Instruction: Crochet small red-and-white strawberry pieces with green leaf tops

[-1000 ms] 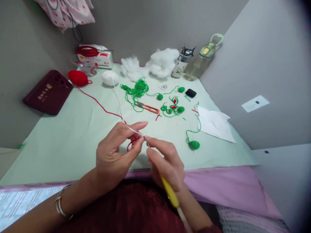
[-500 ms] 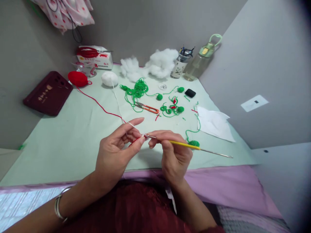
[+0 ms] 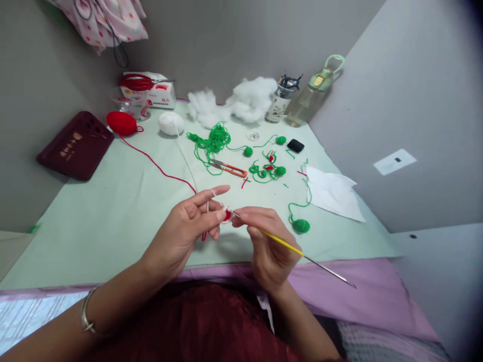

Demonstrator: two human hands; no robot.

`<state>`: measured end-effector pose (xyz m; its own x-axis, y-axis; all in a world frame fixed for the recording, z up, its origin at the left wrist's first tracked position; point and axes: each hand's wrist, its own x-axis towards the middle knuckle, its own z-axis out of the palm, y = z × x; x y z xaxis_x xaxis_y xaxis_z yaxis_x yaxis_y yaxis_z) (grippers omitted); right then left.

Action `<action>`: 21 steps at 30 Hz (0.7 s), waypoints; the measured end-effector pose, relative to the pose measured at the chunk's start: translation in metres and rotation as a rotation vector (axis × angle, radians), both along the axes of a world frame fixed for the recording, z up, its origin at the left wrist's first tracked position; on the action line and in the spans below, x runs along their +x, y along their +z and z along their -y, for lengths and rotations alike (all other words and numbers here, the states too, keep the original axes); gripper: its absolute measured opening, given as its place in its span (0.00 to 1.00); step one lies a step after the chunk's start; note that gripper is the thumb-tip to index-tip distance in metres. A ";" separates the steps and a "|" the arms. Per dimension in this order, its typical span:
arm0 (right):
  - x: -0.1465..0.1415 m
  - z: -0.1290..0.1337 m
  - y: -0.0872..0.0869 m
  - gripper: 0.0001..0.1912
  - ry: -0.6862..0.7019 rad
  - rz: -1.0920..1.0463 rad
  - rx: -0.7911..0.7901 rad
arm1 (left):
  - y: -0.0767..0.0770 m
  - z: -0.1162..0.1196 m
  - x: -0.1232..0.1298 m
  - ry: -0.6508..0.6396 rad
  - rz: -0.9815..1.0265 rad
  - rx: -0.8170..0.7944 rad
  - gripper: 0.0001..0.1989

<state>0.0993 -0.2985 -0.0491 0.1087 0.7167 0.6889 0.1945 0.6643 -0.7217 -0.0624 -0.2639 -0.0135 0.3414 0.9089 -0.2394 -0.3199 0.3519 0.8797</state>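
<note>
Between thumb and fingers, my left hand (image 3: 188, 226) pinches a small red and white crochet piece (image 3: 227, 215), with white yarn looped over its raised index finger. My right hand (image 3: 269, 241) grips a crochet hook (image 3: 283, 243) with a yellow handle, whose left tip meets the piece while its other metal end points down to the right. A red strand runs from the red yarn ball (image 3: 121, 123) to my left hand. The white strand leads back to the white yarn ball (image 3: 171, 123).
Orange snips (image 3: 233, 169) lie beyond my hands near tangled green yarn (image 3: 217, 138). Green crocheted pieces (image 3: 301, 225), white paper (image 3: 334, 193) and a black case (image 3: 295, 146) are on the right. White stuffing (image 3: 252, 99), a pen cup (image 3: 278, 104) and a bottle (image 3: 309, 95) stand behind.
The hook has tilted, its free end swinging downward. My left hand has turned, so more of the red and white piece shows, and a red strand now hangs below its fingers.
</note>
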 end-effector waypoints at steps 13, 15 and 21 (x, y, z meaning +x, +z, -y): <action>0.006 0.008 0.008 0.10 0.105 -0.370 -0.294 | 0.009 0.003 -0.001 0.101 -0.398 0.387 0.22; 0.004 0.004 0.006 0.09 0.166 -0.436 -0.333 | 0.007 0.003 0.000 0.024 -0.330 0.311 0.20; 0.000 -0.004 0.004 0.09 0.150 -0.343 -0.282 | -0.004 0.000 -0.002 -0.077 -0.155 0.182 0.16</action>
<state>0.0990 -0.2949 -0.0451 0.1772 0.8959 0.4073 -0.1702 0.4355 -0.8839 -0.0649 -0.2640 -0.0179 0.3831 0.9146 -0.1292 -0.1549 0.2015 0.9672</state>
